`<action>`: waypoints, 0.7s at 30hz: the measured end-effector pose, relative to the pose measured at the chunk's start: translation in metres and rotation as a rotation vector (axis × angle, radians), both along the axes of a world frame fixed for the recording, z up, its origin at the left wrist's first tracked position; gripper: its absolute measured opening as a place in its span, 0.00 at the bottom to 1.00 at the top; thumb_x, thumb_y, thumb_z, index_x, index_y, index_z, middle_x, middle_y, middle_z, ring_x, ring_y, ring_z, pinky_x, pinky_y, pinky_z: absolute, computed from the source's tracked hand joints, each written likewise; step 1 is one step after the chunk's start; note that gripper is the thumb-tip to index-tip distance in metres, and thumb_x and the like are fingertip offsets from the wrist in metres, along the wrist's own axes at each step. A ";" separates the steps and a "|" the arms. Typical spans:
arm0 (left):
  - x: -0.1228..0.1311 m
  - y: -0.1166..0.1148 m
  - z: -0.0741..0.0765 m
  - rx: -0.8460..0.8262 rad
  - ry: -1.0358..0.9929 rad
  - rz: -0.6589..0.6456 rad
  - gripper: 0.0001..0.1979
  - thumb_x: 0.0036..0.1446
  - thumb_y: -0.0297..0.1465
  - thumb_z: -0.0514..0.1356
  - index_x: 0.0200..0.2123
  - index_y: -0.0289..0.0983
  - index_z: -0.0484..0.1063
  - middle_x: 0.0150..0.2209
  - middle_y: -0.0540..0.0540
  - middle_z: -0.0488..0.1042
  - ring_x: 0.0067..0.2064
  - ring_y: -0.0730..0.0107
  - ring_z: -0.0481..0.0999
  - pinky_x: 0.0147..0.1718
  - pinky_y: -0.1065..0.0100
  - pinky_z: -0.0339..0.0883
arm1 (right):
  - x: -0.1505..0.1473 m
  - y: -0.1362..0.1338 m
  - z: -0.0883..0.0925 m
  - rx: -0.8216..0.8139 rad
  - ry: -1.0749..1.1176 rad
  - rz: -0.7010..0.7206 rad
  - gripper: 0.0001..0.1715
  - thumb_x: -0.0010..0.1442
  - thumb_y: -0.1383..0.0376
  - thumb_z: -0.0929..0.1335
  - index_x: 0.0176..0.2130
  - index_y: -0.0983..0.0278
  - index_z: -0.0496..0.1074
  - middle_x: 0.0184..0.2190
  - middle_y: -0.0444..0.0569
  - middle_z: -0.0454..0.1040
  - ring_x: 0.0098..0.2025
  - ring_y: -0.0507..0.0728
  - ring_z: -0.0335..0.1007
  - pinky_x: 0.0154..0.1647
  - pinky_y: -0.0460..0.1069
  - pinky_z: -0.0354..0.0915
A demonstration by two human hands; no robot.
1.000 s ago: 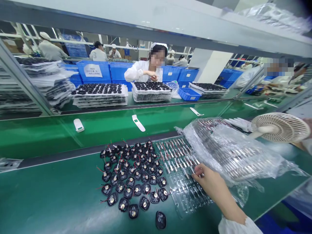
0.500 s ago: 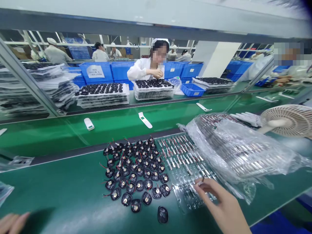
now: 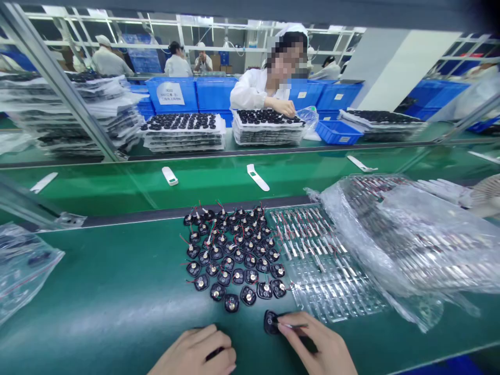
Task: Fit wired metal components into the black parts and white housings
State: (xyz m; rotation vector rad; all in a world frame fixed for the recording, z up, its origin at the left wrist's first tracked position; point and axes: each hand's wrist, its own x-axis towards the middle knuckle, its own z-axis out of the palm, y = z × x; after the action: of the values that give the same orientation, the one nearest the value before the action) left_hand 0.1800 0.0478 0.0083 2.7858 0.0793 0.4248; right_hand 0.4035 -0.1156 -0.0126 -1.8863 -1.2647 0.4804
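Nearest the viewer, the right hand [image 3: 318, 348] pinches a thin metal pin [image 3: 292, 326] between thumb and fingertips; the pin's free end lies against a single black part [image 3: 269, 320] resting on the green desk [image 3: 117, 291] just left of the fingertips. The left hand [image 3: 195, 355] lies curled on the desk beside it, well short of the part; a dark patch shows under its fingers, and whether anything is grasped cannot be told. Just beyond, a cluster of black round parts [image 3: 234, 255] with red leads sits in rows, its front row near the single part. To its right, touching it, a clear blister tray [image 3: 332, 291] carries more metal pins, and a plastic-wrapped stack of trays [image 3: 414, 245] overlaps the tray's far right side. A clear bag [image 3: 19, 271] lies at far left. Farther back runs a green belt [image 3: 117, 187] bearing white pieces [image 3: 170, 176]; across it, a co-worker's hand [image 3: 287, 108] rests on stacked trays of black parts [image 3: 267, 130].
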 end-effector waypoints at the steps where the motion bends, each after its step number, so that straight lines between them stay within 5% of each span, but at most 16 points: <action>1: -0.002 0.001 0.002 -0.001 0.000 -0.007 0.25 0.78 0.36 0.38 0.38 0.41 0.73 0.37 0.56 0.80 0.36 0.75 0.80 0.34 0.73 0.70 | 0.000 0.001 0.002 0.001 -0.018 -0.001 0.13 0.69 0.57 0.67 0.36 0.57 0.78 0.34 0.44 0.81 0.34 0.51 0.81 0.36 0.39 0.73; 6: -0.012 0.004 0.007 -0.030 0.001 0.044 0.22 0.78 0.36 0.40 0.45 0.41 0.74 0.44 0.54 0.80 0.43 0.74 0.80 0.43 0.74 0.73 | 0.003 0.007 0.016 -0.018 -0.101 0.067 0.16 0.71 0.58 0.63 0.35 0.58 0.77 0.33 0.46 0.80 0.34 0.52 0.82 0.36 0.39 0.73; 11: -0.013 0.003 0.008 -0.101 0.022 0.090 0.21 0.77 0.37 0.42 0.49 0.41 0.75 0.42 0.49 0.78 0.39 0.72 0.80 0.37 0.73 0.75 | 0.008 0.013 0.034 -0.075 -0.291 0.324 0.20 0.68 0.72 0.58 0.41 0.61 0.77 0.37 0.50 0.81 0.37 0.53 0.82 0.42 0.41 0.74; 17: -0.012 0.005 0.008 -0.194 0.021 0.103 0.18 0.76 0.37 0.46 0.49 0.40 0.74 0.39 0.52 0.79 0.37 0.71 0.78 0.36 0.71 0.74 | 0.005 0.017 0.045 -0.049 -0.488 0.431 0.26 0.59 0.79 0.56 0.43 0.65 0.77 0.37 0.54 0.81 0.37 0.54 0.82 0.39 0.42 0.75; 21: -0.008 0.002 0.006 -0.112 0.015 0.072 0.12 0.75 0.34 0.52 0.51 0.40 0.74 0.37 0.53 0.79 0.36 0.72 0.77 0.33 0.70 0.71 | 0.010 0.022 0.045 -0.002 -0.549 0.423 0.23 0.63 0.76 0.57 0.45 0.66 0.77 0.38 0.55 0.82 0.39 0.56 0.82 0.40 0.43 0.76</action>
State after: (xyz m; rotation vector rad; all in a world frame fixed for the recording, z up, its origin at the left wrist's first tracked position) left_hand 0.1715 0.0499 0.0141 2.6818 0.2012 0.4046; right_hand 0.4130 -0.0939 0.0325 -1.8127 -2.0449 0.1705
